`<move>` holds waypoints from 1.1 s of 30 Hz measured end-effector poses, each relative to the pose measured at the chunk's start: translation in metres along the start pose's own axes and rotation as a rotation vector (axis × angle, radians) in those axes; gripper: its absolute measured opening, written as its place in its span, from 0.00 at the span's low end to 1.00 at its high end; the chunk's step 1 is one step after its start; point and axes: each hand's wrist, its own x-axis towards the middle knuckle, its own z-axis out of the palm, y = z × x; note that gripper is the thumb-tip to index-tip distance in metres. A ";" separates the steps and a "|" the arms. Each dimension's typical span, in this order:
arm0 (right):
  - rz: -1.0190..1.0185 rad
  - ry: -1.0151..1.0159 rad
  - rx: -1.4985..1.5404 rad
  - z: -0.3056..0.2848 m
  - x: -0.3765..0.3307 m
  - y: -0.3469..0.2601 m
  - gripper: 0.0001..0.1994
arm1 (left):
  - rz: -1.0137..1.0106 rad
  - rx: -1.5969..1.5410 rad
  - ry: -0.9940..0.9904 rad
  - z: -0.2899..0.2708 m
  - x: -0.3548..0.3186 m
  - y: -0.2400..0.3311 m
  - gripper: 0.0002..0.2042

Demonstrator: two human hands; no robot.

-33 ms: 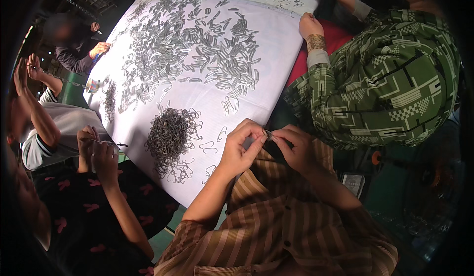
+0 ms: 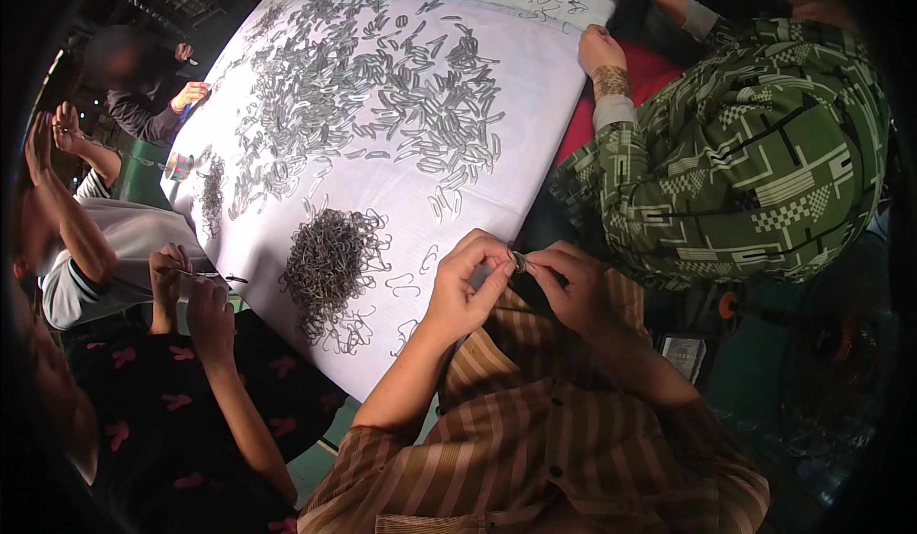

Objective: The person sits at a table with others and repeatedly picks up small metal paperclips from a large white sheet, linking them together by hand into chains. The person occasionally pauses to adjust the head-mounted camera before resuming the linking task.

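Just past the table's near right edge, my left hand (image 2: 468, 286) and my right hand (image 2: 571, 284) meet, fingertips nearly touching. Both pinch a small dark metal piece (image 2: 519, 262) between thumb and fingers; its exact shape is mostly covered by the fingertips. Left of my left hand, a heap of bent wire hooks (image 2: 330, 262) lies on the white-covered table (image 2: 468, 243). A few loose hooks (image 2: 403, 286) lie between the heap and my left wrist. Farther off, many slim oval grey-green metal pieces (image 2: 430, 104) spread over the cloth.
At my right sits a person in a green patterned garment (image 2: 745, 161), close to my right arm. On the left, a person in a dark patterned garment (image 2: 181, 410) holds a thin tool. Other people work around the far edges. A small tub (image 2: 179, 166) stands at the table's left edge.
My hands and the piece between them look the same. At the left, the neighbouring person's nearer hand has shifted slightly.
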 end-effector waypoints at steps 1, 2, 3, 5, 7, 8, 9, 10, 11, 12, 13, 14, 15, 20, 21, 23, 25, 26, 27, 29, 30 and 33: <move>-0.001 0.006 0.002 0.000 -0.001 0.000 0.06 | 0.012 0.009 0.006 0.000 0.000 0.000 0.03; -0.002 0.012 0.004 0.001 -0.001 0.000 0.05 | 0.023 0.019 0.012 0.001 0.000 0.001 0.03; -0.003 0.017 0.007 0.002 -0.001 0.001 0.05 | 0.032 0.029 0.021 0.002 0.000 0.000 0.03; 0.002 0.019 0.011 0.003 -0.002 0.004 0.05 | 0.051 0.049 0.040 0.004 -0.001 -0.001 0.02; 0.010 0.016 0.017 0.004 -0.002 0.005 0.05 | 0.041 0.060 0.070 0.005 -0.001 -0.004 0.02; 0.016 0.012 0.019 0.004 -0.003 0.005 0.05 | 0.036 0.066 0.085 0.005 -0.001 -0.005 0.02; 0.022 0.009 0.020 0.004 -0.003 0.006 0.05 | 0.020 0.052 0.095 0.005 -0.002 -0.008 0.02; 0.024 0.001 0.015 0.004 -0.004 0.006 0.05 | 0.005 0.038 0.106 0.004 -0.003 -0.010 0.03; 0.026 -0.007 0.011 0.004 -0.005 0.006 0.05 | -0.010 0.024 0.116 0.004 -0.003 -0.012 0.03; 0.025 -0.018 0.008 0.004 -0.005 0.006 0.05 | -0.020 -0.009 0.115 0.006 -0.004 -0.012 0.04; 0.014 -0.026 0.030 0.004 -0.005 0.007 0.05 | -0.029 -0.043 0.114 0.008 -0.005 -0.011 0.04; 0.003 -0.035 0.052 0.004 -0.005 0.010 0.05 | -0.037 -0.077 0.113 0.010 -0.006 -0.010 0.05; -0.007 -0.042 0.073 0.004 -0.005 0.013 0.05 | -0.045 -0.063 0.081 0.009 -0.008 -0.009 0.05; 0.057 0.086 0.077 0.003 0.015 0.035 0.07 | 0.028 0.037 -0.038 0.010 -0.011 -0.004 0.04; 0.071 0.125 0.052 0.012 0.024 0.043 0.07 | 0.038 0.051 -0.051 0.012 -0.011 -0.005 0.04; 0.082 0.172 -0.050 0.027 0.044 0.059 0.08 | 0.041 0.058 -0.060 0.016 -0.010 -0.004 0.05; 0.081 0.186 -0.192 0.042 0.067 0.076 0.12 | 0.057 0.075 -0.064 0.018 -0.010 -0.003 0.06; 0.099 0.176 -0.266 0.047 0.078 0.083 0.12 | 0.078 0.086 -0.063 0.019 -0.009 -0.003 0.06; 0.118 0.161 -0.336 0.055 0.089 0.089 0.13 | 0.094 0.099 -0.059 0.019 -0.010 -0.005 0.06; 0.160 0.134 -0.466 0.062 0.107 0.093 0.14 | 0.102 0.106 -0.061 0.019 -0.011 -0.004 0.07; 0.184 0.120 -0.526 0.064 0.114 0.094 0.14 | 0.109 0.106 -0.063 0.020 -0.012 -0.004 0.07; 0.282 0.046 -0.566 0.063 0.126 0.091 0.13 | 0.095 0.109 -0.037 0.022 -0.012 -0.005 0.09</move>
